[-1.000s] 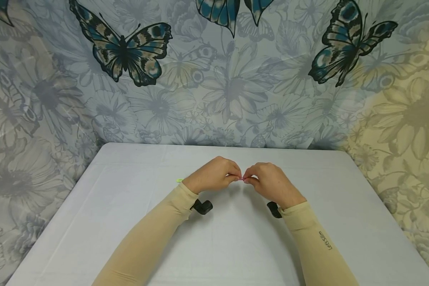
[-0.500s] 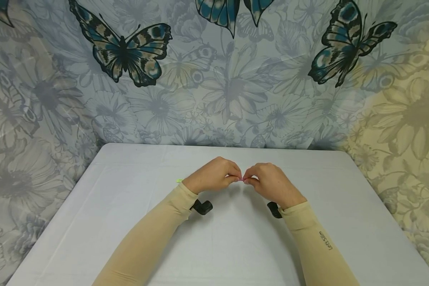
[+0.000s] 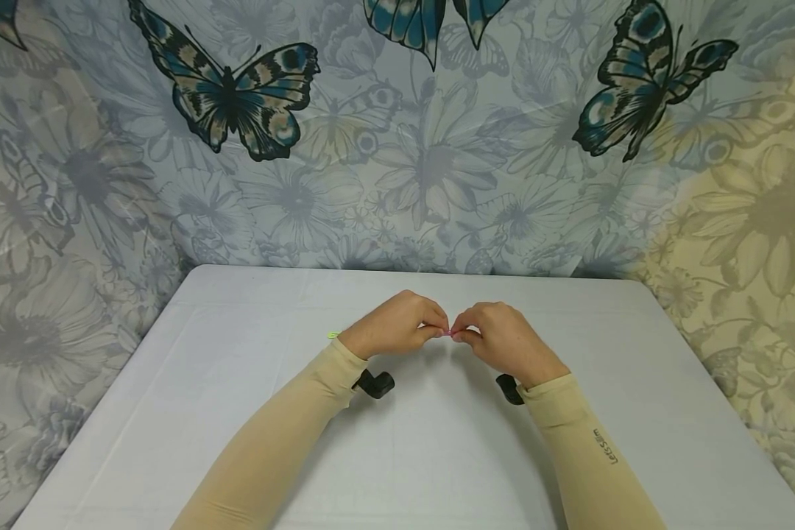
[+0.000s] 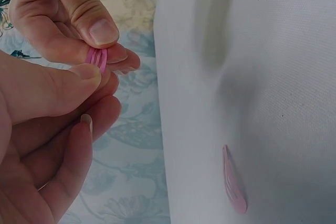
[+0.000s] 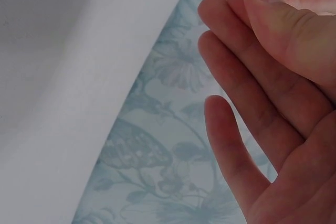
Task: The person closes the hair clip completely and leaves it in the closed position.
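Note:
Both hands meet above the table and pinch one small pink snap hair clip (image 4: pixel 96 57) between them. My left hand (image 3: pixel 400 322) grips one end with thumb and forefinger, its other fingers curled behind. My right hand (image 3: pixel 500 335) pinches the other end; the right wrist view shows its remaining fingers (image 5: pixel 252 77) extended loosely. Only the clip's slotted middle shows between the thumbs, and the fingertips cover its ends. A second pink snap hair clip (image 4: pixel 233 184) lies on the table in the left wrist view. Beside the left wrist in the head view is a yellow-green clip (image 3: pixel 333 335), partly covered by the arm.
A white-covered table (image 3: pixel 424 456) spreads beneath both arms, its far edge close to a wall hanging (image 3: pixel 430 184) printed with butterflies and flowers. Each wrist carries a black camera (image 3: pixel 376 383). Beige sleeves (image 3: pixel 271 434) cover the forearms.

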Available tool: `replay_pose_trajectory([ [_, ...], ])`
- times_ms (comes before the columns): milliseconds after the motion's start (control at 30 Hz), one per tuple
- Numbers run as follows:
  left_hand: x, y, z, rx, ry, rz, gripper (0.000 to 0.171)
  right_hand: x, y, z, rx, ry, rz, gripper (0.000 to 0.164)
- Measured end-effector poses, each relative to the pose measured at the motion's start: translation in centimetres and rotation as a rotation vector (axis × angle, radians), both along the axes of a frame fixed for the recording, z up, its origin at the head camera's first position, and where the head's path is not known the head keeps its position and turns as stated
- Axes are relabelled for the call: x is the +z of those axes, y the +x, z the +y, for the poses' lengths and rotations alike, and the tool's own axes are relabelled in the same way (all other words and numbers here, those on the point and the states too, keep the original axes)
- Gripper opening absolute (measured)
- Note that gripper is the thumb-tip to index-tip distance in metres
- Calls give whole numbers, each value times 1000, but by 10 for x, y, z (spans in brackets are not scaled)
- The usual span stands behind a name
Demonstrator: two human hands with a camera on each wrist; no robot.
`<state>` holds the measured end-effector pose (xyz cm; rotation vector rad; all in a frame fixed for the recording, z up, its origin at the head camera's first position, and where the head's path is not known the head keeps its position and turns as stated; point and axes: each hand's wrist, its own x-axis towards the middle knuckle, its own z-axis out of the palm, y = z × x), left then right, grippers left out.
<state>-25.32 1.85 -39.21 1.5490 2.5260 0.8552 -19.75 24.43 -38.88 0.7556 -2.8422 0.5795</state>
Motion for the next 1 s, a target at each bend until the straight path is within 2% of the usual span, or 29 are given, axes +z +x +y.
replay_pose_trajectory([
  [1000, 0, 1, 0, 6, -4, -22, 17, -1, -1, 1, 16, -10, -6, 7],
])
